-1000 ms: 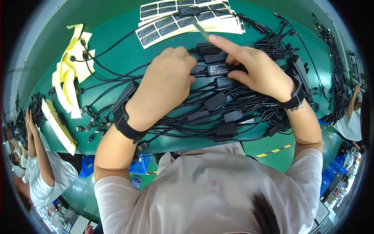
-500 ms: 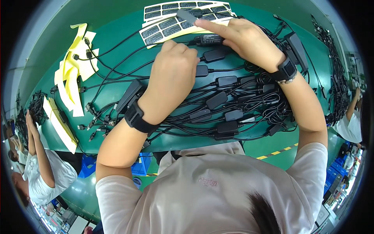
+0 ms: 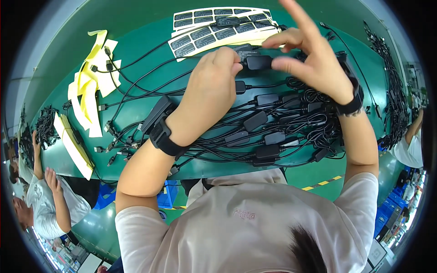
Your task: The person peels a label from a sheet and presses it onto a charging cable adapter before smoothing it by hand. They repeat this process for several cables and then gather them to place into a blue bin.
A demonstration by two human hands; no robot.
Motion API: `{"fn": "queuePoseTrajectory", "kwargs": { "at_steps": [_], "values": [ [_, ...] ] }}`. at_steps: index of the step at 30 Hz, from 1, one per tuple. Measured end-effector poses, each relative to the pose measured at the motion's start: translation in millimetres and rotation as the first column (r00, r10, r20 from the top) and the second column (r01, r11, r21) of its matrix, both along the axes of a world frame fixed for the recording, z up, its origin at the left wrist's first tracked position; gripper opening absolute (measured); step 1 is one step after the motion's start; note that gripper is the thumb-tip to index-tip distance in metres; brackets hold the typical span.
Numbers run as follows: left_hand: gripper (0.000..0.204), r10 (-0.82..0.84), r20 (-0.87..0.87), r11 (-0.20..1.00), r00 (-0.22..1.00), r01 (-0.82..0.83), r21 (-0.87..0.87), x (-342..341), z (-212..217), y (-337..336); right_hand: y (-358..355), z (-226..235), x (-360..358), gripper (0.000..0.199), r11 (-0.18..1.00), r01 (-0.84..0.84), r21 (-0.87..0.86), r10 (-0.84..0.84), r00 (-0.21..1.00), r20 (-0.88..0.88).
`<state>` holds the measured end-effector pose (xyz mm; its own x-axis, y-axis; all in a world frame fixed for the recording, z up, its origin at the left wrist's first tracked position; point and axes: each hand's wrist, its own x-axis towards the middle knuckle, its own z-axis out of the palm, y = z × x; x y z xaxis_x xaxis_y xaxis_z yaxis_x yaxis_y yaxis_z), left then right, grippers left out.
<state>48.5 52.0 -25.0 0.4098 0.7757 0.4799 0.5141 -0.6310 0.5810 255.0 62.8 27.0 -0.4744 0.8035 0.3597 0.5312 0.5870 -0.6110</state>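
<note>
My left hand is closed, its thumb and fingertips pinched at the left end of a black cable box, where the cable meets it. My right hand is spread open, its thumb at the right end of that box and its index finger pointing up and away. Just behind the box lies another cable box with printing on it, partly hidden by my hands. Sheets of dark printed labels lie beyond, with a cable box resting on them.
Many black cables with boxes cover the table nearer me. Yellow and white backing paper and a paper stack lie left. Cable bundles line the right edge. A co-worker's hand is at far left.
My right hand has moved right, its fingers now spread; the grey label at its fingertip is no longer seen there. My left hand has shifted slightly right, and an unlabelled box is now raised between my hands.
</note>
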Motion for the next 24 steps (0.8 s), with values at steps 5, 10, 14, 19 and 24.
{"fn": "queuePoseTrajectory", "kwargs": {
  "at_steps": [5,10,14,19,24],
  "values": [
    [0.009,-0.007,0.046,0.995,0.999,0.012,-0.104,0,11,-6,-12,-11,5,0.092,0.984,0.028,-0.176,-0.028,1.000,0.002],
    [0.010,-0.087,0.058,0.985,0.994,0.095,-0.142,-3,14,-5,-15,-19,8,0.088,0.998,-0.053,-0.040,0.051,0.998,-0.034],
    [0.016,0.056,0.151,0.827,0.987,0.040,-0.561,-6,20,-8,-20,-6,-1,0.062,0.985,0.076,-0.157,-0.152,0.812,-0.563],
    [0.022,-0.097,-0.008,0.981,0.995,0.097,0.169,-5,6,-11,-25,-9,17,0.023,0.882,-0.201,-0.427,-0.214,0.635,-0.742],
    [0.023,-0.087,-0.160,0.862,0.983,0.154,0.483,-6,2,-10,-24,-9,20,0.012,0.889,-0.195,-0.415,-0.238,0.576,-0.782]
  ]
}}
